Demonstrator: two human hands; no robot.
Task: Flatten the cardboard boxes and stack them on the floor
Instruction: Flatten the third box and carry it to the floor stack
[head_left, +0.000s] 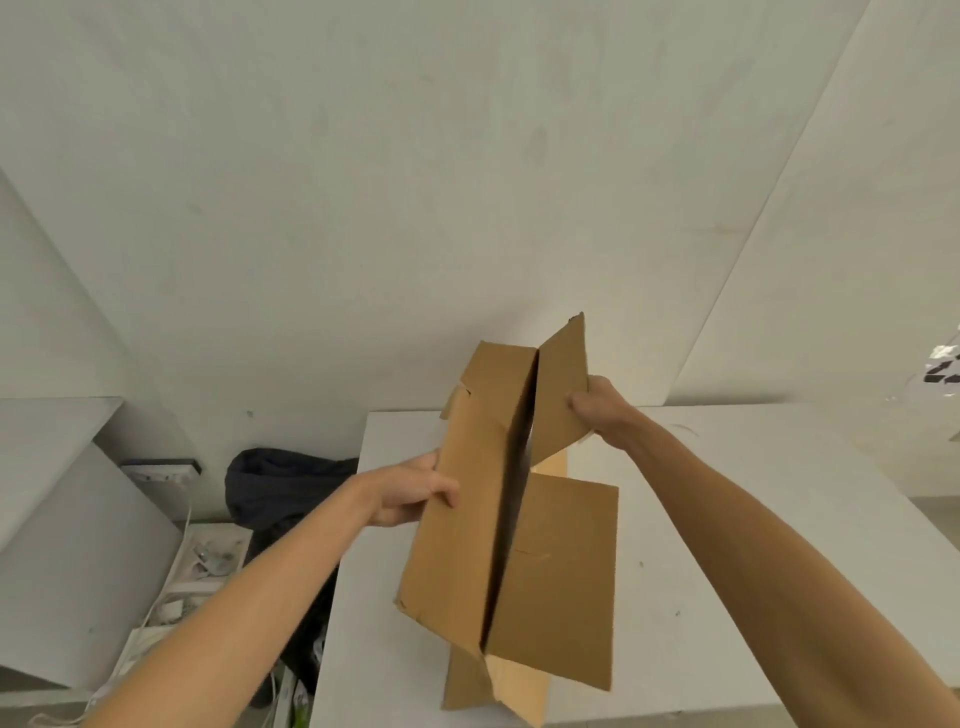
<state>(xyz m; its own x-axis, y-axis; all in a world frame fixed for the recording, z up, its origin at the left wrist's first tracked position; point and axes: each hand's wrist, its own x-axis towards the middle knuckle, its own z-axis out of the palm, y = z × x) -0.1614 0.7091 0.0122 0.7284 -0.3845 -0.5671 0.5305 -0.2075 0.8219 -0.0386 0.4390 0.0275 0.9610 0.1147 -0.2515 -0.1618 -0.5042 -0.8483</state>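
One cardboard box (457, 519) is in view, held up over a white table (727, 519) by two hands; no floor stack can be seen, so the stacking step is judged not yet begun as far as this view shows. At the left, the left hand (415, 493) is closed round the left edge of the box's left panel, thumb laid across the outer face and fingers hidden behind the board. Just right of that grip a dark slit runs the length of the box, between the left panel and the right-hand panels, which suggests the walls are partly collapsed toward each other but not yet pressed flat. Further right and higher, the right hand (597, 410) pinches the right edge of the upper flap (563, 389), which is tilted outward from the slit. Below that grip a broad lower panel (561, 582) hangs free, and under it loose bottom flaps stick out; whether they touch the table cannot be told, the angle being poor. The flattening is judged roughly midway: seams opened, panels still angled, pressing flat and laying down left to do. Left of the left-hand grip, off the table, a dark bag (275, 483) and scattered clutter are noted. Count: one box, two hands, one table, one bag.
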